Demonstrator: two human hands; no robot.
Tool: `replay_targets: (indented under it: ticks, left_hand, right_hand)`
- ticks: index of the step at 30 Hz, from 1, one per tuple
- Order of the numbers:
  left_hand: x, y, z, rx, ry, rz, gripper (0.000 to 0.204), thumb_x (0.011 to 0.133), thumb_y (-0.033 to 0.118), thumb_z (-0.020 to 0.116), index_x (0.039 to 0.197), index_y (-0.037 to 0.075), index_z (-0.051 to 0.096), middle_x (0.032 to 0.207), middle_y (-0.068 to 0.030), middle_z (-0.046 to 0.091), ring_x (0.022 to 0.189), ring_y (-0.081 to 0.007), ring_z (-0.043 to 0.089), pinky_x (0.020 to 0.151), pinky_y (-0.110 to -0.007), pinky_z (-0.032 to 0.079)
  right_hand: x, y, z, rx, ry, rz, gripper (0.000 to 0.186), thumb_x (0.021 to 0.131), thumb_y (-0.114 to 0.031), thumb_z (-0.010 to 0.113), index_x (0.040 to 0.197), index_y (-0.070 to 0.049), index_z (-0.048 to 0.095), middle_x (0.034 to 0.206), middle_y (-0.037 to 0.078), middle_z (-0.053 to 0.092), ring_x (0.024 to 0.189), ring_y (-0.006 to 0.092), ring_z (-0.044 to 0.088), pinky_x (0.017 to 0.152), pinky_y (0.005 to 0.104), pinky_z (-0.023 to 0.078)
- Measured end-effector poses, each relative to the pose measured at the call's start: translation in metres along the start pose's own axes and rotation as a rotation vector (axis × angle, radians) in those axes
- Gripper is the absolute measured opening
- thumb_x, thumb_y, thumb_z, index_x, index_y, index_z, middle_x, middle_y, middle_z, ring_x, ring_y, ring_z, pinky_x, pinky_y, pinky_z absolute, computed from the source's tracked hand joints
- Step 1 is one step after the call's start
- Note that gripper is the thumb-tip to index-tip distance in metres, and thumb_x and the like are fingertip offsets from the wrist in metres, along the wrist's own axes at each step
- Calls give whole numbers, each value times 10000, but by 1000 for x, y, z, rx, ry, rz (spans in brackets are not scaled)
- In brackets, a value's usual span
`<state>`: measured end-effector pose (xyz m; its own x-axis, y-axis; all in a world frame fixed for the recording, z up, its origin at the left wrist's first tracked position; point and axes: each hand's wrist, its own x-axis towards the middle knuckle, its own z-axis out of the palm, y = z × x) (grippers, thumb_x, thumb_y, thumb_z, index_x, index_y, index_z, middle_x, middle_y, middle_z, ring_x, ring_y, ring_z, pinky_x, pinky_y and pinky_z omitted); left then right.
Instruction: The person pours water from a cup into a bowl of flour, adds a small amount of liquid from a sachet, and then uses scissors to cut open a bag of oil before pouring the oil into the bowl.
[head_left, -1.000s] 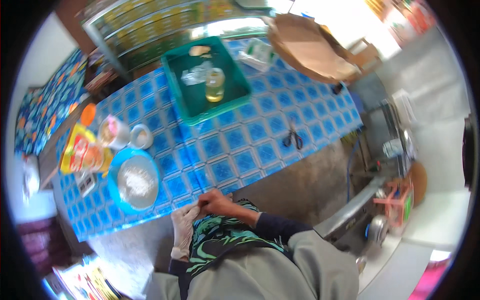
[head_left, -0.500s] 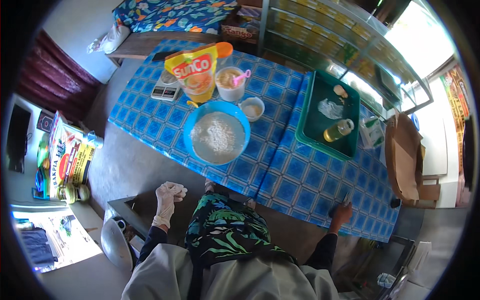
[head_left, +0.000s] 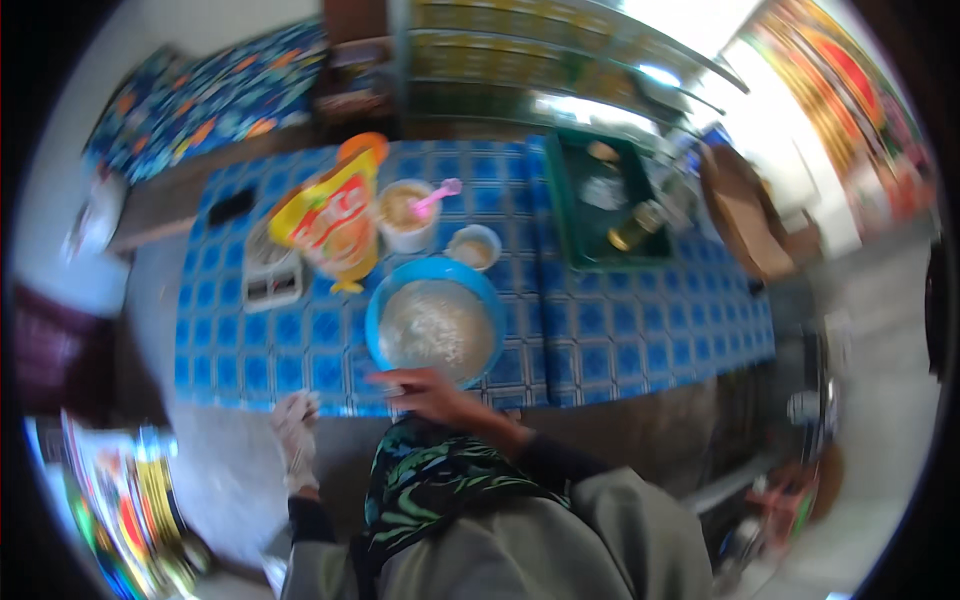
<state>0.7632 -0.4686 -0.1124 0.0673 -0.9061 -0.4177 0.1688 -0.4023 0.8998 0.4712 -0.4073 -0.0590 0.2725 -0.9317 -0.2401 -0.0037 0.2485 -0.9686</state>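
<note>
My left hand [head_left: 296, 425], in a thin whitish glove, hangs in front of the table's near edge. Its fingers look curled in; whatever they may enclose is hidden. Bare and somewhat blurred, my right hand [head_left: 430, 393] reaches across my body to the near side of a blue basin [head_left: 492, 318], fingers stretched out to the left. White flour-like powder [head_left: 438, 325] fills the basin's bottom. Behind it stand a small white cup [head_left: 474, 247], a white tub [head_left: 404, 232] holding tan contents and a pink scoop [head_left: 437, 198], and a yellow cooking-oil pouch [head_left: 335, 225].
Left of the pouch are a kitchen scale [head_left: 271, 285] and a dark flat object [head_left: 232, 206]. A green tray [head_left: 573, 225] at the right holds a bottle of yellow liquid [head_left: 637, 226] and crumpled clear plastic. Blue checked cloth [head_left: 640, 335] covers the table; a brown carton [head_left: 740, 210] stands beyond.
My right hand has left a small object at the table's right side and swung left to the basin. The view has turned and shifted; my gloved left hand is now near the table edge.
</note>
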Motion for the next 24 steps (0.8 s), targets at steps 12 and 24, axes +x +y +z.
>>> replay_targets:
  ticks: [12, 24]
  left_hand:
    - [15, -2, -150, -29, 50, -72, 225, 933, 54, 590, 1136, -41, 582, 919, -90, 603, 754, -165, 593, 648, -255, 495]
    - [58, 12, -89, -135, -349, -161, 201, 934, 56, 594, 1117, -20, 628, 912, -50, 592, 762, -106, 515, 626, -216, 425]
  right_hand:
    - [278, 90, 104, -585, 658, -166, 253, 764, -4, 573, 1003, -31, 651, 1024, 254, 554, 940, 401, 557, 777, 464, 481]
    - [298, 114, 56, -893, 1094, 194, 106, 835, -145, 611, 816, -40, 611, 854, 184, 661, 741, 432, 648, 616, 511, 511]
